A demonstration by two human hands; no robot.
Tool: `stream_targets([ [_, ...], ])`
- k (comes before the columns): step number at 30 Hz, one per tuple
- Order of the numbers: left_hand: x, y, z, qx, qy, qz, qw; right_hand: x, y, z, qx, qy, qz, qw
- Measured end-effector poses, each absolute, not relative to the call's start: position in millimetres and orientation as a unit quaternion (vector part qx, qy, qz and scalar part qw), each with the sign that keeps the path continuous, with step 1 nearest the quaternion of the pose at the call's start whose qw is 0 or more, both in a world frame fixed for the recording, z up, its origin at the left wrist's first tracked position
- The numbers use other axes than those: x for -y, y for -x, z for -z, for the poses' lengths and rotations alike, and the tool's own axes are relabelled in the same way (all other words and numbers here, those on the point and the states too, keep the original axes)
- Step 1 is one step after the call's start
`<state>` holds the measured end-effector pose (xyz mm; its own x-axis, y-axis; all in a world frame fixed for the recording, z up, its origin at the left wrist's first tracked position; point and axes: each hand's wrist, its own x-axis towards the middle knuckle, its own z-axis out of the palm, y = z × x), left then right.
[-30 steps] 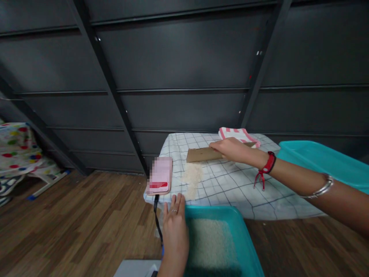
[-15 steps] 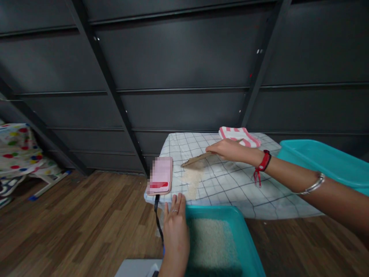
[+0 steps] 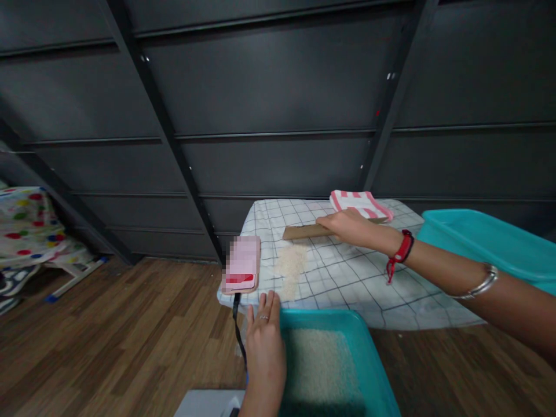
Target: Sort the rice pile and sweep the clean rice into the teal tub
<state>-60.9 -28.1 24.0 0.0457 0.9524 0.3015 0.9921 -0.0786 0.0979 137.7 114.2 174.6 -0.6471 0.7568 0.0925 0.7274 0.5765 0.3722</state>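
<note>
My right hand (image 3: 351, 226) grips a flat brown cardboard strip (image 3: 304, 231), holding it on edge on the checked cloth (image 3: 347, 278) just behind a small heap of rice (image 3: 291, 267). My left hand (image 3: 264, 336) lies with its fingers together on the left rim of a teal tub (image 3: 369, 359) half full of rice, at the near edge of the cloth. A ring shows on one finger.
A pink phone-like item (image 3: 242, 264) with a black strap sits at the cloth's left corner. A pink-striped folded towel (image 3: 360, 204) lies behind. A second teal tub (image 3: 486, 240) stands at right. Dark metal wall behind; wooden floor; dotted fabric (image 3: 26, 223) at far left.
The cardboard strip tipped down toward the rice half a second ago, then swung back up on edge behind the heap. My left hand has stayed on the tub rim.
</note>
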Motion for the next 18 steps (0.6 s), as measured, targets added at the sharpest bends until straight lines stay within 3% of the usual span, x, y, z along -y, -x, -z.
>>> stream_targets([
  [18,28,63,-21,0.673,0.722,0.152,0.05,-75,-136,-185,-0.911,-0.374,-0.163,0.061],
])
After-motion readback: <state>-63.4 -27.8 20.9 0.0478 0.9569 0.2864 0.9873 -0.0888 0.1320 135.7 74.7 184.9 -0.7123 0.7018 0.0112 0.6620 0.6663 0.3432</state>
